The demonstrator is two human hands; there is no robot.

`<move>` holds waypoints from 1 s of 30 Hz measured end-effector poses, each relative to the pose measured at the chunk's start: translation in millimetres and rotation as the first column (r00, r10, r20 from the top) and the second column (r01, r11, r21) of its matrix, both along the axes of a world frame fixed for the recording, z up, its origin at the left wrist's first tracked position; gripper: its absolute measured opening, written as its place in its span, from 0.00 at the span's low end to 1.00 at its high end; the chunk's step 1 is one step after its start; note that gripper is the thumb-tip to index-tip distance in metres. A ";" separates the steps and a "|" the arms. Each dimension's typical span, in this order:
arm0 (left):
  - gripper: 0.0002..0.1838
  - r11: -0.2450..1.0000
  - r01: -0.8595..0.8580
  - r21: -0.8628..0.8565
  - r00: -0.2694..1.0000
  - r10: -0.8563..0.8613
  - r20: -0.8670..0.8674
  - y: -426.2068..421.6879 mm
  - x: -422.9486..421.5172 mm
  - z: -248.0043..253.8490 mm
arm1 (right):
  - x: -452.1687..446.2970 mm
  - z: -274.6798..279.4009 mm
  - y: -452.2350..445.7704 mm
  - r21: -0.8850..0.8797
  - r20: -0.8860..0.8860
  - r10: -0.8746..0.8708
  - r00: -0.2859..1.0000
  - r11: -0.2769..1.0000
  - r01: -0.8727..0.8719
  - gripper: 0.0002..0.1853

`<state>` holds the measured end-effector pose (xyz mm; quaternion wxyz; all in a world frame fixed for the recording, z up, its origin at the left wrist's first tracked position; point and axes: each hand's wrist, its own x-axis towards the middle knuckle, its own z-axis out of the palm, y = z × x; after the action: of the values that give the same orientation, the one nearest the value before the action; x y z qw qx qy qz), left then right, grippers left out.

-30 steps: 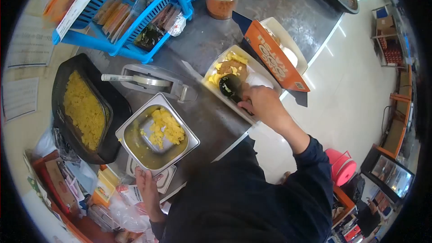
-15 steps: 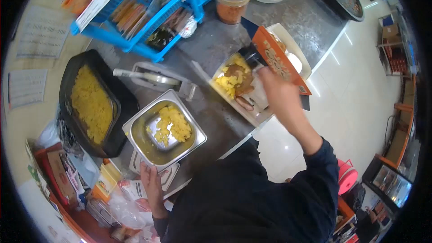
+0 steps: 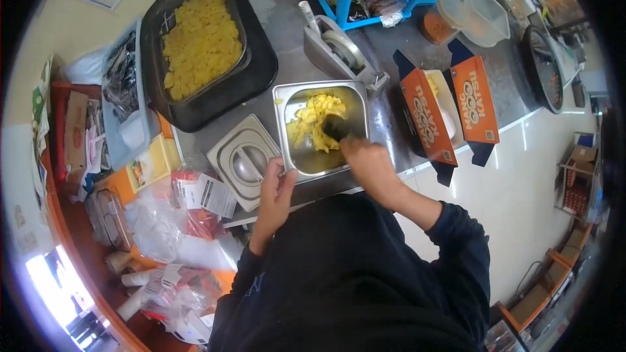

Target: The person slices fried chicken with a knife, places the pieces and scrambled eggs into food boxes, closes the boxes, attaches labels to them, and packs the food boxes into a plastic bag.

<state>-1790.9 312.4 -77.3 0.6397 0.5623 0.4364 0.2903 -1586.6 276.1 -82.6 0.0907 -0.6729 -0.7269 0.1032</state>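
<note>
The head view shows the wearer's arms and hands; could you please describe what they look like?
The left hand and right hand are bare, without gloves. The left sleeve and right sleeve are loose, dark navy to black, and stop above the wrists. A small bluish marking shows near the left sleeve.

Lighting is bright and even overall, with white glare at the lower-left window [image 3: 57, 283], reflections on the floor [image 3: 486, 179], dark curved edges and strong fisheye distortion.

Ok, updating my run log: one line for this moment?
left hand: gripping edge of steel pan; right hand: dark utensil in yellow food; lid: off, beside pan
</note>
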 end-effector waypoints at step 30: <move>0.13 0.952 -0.302 -0.050 0.939 0.287 -0.191 36.1 -51.4 -94.3 | 111.4 81.9 -64.8 -0.338 -0.936 -0.304 -0.177 0.916 0.216 0.17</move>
<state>-1842.3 348.5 -171.5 0.5682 0.4890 0.5830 0.3131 -1475.2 211.3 -0.7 0.5970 -0.5048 -0.2590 0.5672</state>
